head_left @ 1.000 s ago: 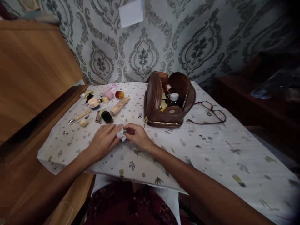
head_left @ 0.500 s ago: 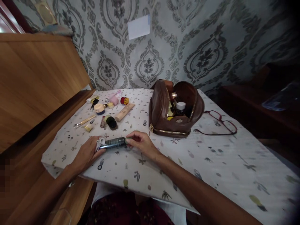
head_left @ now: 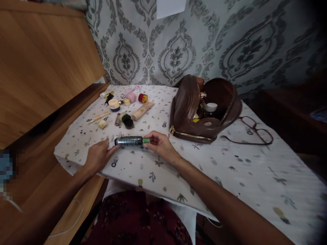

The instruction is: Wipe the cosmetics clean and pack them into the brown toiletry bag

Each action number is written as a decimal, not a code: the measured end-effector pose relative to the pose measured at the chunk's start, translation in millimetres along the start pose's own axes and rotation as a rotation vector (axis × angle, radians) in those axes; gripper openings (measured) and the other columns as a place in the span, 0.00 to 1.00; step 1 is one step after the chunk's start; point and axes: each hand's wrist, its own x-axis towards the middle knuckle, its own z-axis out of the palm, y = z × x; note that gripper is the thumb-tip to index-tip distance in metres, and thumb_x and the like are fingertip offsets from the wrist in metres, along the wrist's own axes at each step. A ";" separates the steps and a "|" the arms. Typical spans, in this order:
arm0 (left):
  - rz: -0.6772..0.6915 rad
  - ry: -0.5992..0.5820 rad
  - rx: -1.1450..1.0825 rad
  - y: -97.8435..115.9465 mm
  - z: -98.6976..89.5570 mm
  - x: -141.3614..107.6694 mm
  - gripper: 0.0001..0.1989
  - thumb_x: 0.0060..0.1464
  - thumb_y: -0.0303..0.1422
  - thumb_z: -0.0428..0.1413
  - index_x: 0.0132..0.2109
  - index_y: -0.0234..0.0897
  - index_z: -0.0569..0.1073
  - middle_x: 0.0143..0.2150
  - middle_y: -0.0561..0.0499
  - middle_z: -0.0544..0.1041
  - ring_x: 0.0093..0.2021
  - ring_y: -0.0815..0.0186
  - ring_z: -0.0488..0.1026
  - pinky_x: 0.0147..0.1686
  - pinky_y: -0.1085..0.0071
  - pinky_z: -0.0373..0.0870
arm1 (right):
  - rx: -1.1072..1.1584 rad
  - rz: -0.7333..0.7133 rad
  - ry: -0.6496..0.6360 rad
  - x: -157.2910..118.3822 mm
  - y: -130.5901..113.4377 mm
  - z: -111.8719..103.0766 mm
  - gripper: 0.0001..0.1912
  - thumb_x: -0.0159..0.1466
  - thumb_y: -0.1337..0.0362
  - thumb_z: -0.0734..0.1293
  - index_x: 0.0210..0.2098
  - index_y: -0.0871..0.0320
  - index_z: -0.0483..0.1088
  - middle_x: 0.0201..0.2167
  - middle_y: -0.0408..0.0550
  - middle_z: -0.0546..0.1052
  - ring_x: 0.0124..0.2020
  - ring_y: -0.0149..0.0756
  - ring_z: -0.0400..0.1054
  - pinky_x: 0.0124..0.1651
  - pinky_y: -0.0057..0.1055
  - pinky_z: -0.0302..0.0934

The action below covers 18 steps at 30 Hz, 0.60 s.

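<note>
Both hands are at a dark bottle (head_left: 129,141): the right hand (head_left: 162,144) pinches its green cap (head_left: 146,140) with thumb and fingers drawn together, and the left hand (head_left: 98,154), half curled, has a white tissue (head_left: 111,144) between thumb and fingers at the bottle's 9 o'clock end. The bottle is level; I cannot tell whether it touches the table (head_left: 255,177).

The step in hand looks like wiping the bottle with the tissue. The next move probably calls for a steady pinch on the cap and light pressure from the left.

From the bottle, the bag (head_left: 186,107) sits at 2 o'clock, its mouth gaping. Inside are a white-lidded jar (head_left: 211,108) and something yellow (head_left: 196,120); the rest is lost in shadow. At 11 o'clock is a cream jar (head_left: 114,104), at 12 a black pot (head_left: 127,121), towards 1 a tube (head_left: 143,110). What these hold does not show.
</note>
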 end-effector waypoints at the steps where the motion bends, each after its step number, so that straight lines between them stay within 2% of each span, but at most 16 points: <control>1: -0.002 -0.004 -0.032 -0.4 -1.4 -0.1 0.21 0.65 0.48 0.45 0.32 0.37 0.67 0.27 0.47 0.75 0.29 0.59 0.74 0.30 0.68 0.61 | 0.005 -0.007 0.001 -0.2 -0.4 0.1 0.16 0.49 0.61 0.75 0.34 0.58 0.71 0.31 0.42 0.75 0.32 0.30 0.69 0.40 0.31 0.65; 3: 0.006 0.021 -0.098 -2.1 -3.5 -1.7 0.22 0.65 0.49 0.45 0.30 0.38 0.67 0.24 0.50 0.72 0.26 0.61 0.71 0.29 0.69 0.59 | 0.003 -0.015 0.003 -0.3 -0.7 0.0 0.15 0.49 0.61 0.75 0.34 0.58 0.70 0.29 0.41 0.74 0.30 0.29 0.68 0.38 0.30 0.64; 6: 0.066 0.184 -0.145 -1.0 -6.9 -4.9 0.22 0.65 0.48 0.44 0.31 0.38 0.68 0.27 0.48 0.74 0.30 0.60 0.71 0.30 0.68 0.61 | -0.068 -0.039 0.011 -0.6 -0.8 0.1 0.13 0.51 0.62 0.74 0.36 0.58 0.72 0.28 0.40 0.72 0.28 0.28 0.66 0.35 0.28 0.62; 8: 0.152 0.300 -0.143 5.9 -10.0 -4.7 0.19 0.66 0.45 0.44 0.37 0.36 0.72 0.34 0.44 0.77 0.37 0.57 0.72 0.35 0.66 0.64 | -0.125 -0.056 0.021 -1.4 -1.2 0.8 0.13 0.53 0.63 0.73 0.37 0.58 0.73 0.27 0.39 0.71 0.27 0.28 0.64 0.32 0.27 0.61; 10: 0.259 0.349 -0.138 18.7 -13.2 -0.9 0.17 0.66 0.42 0.46 0.48 0.33 0.72 0.42 0.42 0.78 0.43 0.54 0.72 0.41 0.63 0.66 | -0.151 -0.078 0.021 -3.1 -1.8 2.1 0.14 0.53 0.63 0.73 0.39 0.58 0.73 0.28 0.40 0.72 0.28 0.28 0.66 0.34 0.28 0.63; 12: 0.379 0.327 -0.148 34.6 -16.1 6.8 0.20 0.66 0.41 0.48 0.57 0.31 0.68 0.48 0.39 0.77 0.50 0.53 0.71 0.47 0.60 0.66 | -0.169 -0.127 0.007 -5.5 -2.3 3.3 0.13 0.55 0.64 0.72 0.40 0.59 0.74 0.32 0.44 0.75 0.32 0.31 0.70 0.39 0.31 0.66; 14: 0.481 0.246 -0.186 47.9 -18.5 17.3 0.25 0.64 0.43 0.51 0.61 0.31 0.64 0.54 0.38 0.74 0.55 0.51 0.69 0.52 0.57 0.64 | -0.217 -0.207 -0.024 -8.3 -2.5 4.0 0.12 0.57 0.65 0.71 0.41 0.58 0.74 0.37 0.47 0.78 0.38 0.34 0.73 0.45 0.34 0.67; 16: 0.532 0.124 -0.243 52.9 -20.2 28.3 0.26 0.63 0.45 0.53 0.60 0.32 0.63 0.55 0.38 0.74 0.55 0.52 0.69 0.52 0.57 0.64 | -0.296 -0.304 -0.053 -10.7 -2.2 3.7 0.10 0.60 0.65 0.70 0.42 0.57 0.75 0.41 0.49 0.78 0.42 0.36 0.73 0.48 0.36 0.67; 18: 0.528 0.010 -0.289 46.9 -20.9 36.5 0.24 0.61 0.47 0.55 0.54 0.34 0.67 0.50 0.41 0.76 0.50 0.53 0.71 0.49 0.59 0.66 | -0.371 -0.402 -0.068 -12.4 -1.4 2.7 0.10 0.62 0.66 0.70 0.43 0.56 0.75 0.42 0.49 0.79 0.45 0.37 0.74 0.50 0.38 0.68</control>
